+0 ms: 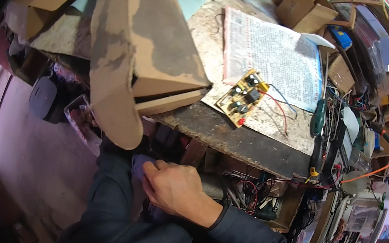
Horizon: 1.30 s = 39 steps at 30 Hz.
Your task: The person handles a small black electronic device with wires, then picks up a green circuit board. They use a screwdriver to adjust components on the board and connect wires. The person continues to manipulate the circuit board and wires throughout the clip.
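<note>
Far left: bare grey floor (21, 149); on it a dark grey, rounded bin-like container (43, 98), and just beside that an open box of mixed scraps (84, 120).

Next, a large brown cardboard box with dark stains (166, 35) on the bench; its long rounded flap (125, 113) hangs past the front edge. Dark left sleeve (111, 184) runs up toward the flap's tip. Left hand out of sight; its opening and any hold cannot be told.

Right of the sleeve, below bench level and close to the body: a crumpled, soft-looking purplish piece of material (138, 166). Right hand (174, 187) beside it, back of hand up, fingers curled closed with the material pinched at them.

Further right, under the worn dark bench edge (249, 150), a wooden compartment (289, 206) of tangled cables (256, 192). Above, a tan circuit board with components and loose wires (243, 98) overlaps a printed paper sheet (278, 49). Then a green-handled tool (319, 116); far right, an orange cable (383, 169).
</note>
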### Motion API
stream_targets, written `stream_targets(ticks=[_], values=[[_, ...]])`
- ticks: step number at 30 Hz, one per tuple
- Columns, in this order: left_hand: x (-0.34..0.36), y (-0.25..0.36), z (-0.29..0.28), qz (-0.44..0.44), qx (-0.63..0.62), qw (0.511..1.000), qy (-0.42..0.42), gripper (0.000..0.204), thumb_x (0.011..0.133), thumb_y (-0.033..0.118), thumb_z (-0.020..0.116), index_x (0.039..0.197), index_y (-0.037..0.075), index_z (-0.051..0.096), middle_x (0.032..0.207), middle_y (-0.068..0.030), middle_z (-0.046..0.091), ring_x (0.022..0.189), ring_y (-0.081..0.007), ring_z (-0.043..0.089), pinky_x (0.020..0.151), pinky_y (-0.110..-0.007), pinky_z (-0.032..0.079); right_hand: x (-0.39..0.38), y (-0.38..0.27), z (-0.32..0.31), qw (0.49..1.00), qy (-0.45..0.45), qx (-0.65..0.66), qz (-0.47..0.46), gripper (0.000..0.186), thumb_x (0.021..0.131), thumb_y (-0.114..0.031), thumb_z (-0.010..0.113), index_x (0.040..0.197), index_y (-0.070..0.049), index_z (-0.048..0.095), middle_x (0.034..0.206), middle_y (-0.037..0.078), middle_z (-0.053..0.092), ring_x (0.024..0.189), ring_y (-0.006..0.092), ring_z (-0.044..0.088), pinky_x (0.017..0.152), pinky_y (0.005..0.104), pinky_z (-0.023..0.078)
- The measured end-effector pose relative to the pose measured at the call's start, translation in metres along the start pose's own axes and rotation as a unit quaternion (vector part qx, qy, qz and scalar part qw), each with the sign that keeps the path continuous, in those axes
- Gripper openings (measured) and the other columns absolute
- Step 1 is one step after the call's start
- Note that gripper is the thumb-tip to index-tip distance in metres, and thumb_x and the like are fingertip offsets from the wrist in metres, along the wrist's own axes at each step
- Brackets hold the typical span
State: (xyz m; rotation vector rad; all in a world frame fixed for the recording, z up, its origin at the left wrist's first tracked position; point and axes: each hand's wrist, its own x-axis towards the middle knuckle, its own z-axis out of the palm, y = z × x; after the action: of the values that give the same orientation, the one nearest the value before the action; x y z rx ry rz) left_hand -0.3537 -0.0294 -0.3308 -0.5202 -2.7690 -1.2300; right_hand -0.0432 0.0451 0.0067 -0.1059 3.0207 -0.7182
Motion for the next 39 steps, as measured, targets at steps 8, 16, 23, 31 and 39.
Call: stream_targets(ticks=[8,16,23,31,39], values=[[-0.026,-0.014,-0.008,-0.013,0.002,1.0,-0.005,0.039,0.102,0.023,0.066,0.135,0.004,0.062,0.128,-0.0112,0.07,0.116,-0.0268,0.067,0.099,-0.041,0.055,0.003,-0.001,-0.002,1.0,-0.002,-0.019,0.005,0.021,0.091,-0.028,0.07,0.088,-0.009,0.062,0.075,0.01,0.065,0.064,0.0323,0.069,0.053,0.0455,0.054],[-0.033,-0.022,-0.016,-0.009,0.007,1.0,0.002,0.04,0.101,0.024,0.066,0.135,0.004,0.061,0.13,-0.0115,0.069,0.117,-0.0277,0.067,0.1,-0.041,0.056,0.005,-0.003,-0.006,1.0,0.003,-0.017,0.004,0.02,0.09,-0.024,0.071,0.086,-0.008,0.06,0.075,0.011,0.064,0.063,0.034,0.069,0.053,0.0464,0.054],[-0.028,-0.015,-0.024,-0.002,0.012,1.0,0.009,0.041,0.101,0.024,0.066,0.136,0.004,0.061,0.131,-0.0117,0.069,0.118,-0.0285,0.068,0.101,-0.042,0.056,0.004,-0.002,-0.009,1.0,0.001,-0.004,-0.019,0.017,0.089,-0.016,0.068,0.087,-0.002,0.058,0.075,0.016,0.066,0.064,0.0355,0.069,0.054,0.0456,0.055],[0.012,0.004,-0.05,0.016,0.022,0.999,0.022,0.042,0.101,0.025,0.066,0.137,0.004,0.061,0.133,-0.012,0.069,0.119,-0.0293,0.068,0.102,-0.042,0.056,0.0,-0.001,-0.003,0.999,0.034,0.006,-0.016,0.019,0.089,-0.019,0.069,0.084,-0.004,0.059,0.075,0.014,0.066,0.065,0.0375,0.068,0.054,0.0485,0.053],[0.015,0.028,-0.067,0.06,-0.028,0.997,0.05,0.043,0.1,0.025,0.067,0.137,0.004,0.061,0.134,-0.0123,0.069,0.12,-0.0302,0.068,0.103,-0.043,0.056,-0.001,0.0,-0.005,0.999,0.034,-0.002,-0.026,0.016,0.087,-0.015,0.068,0.086,-0.002,0.06,0.076,0.017,0.068,0.066,0.0368,0.071,0.057,0.0463,0.057]])
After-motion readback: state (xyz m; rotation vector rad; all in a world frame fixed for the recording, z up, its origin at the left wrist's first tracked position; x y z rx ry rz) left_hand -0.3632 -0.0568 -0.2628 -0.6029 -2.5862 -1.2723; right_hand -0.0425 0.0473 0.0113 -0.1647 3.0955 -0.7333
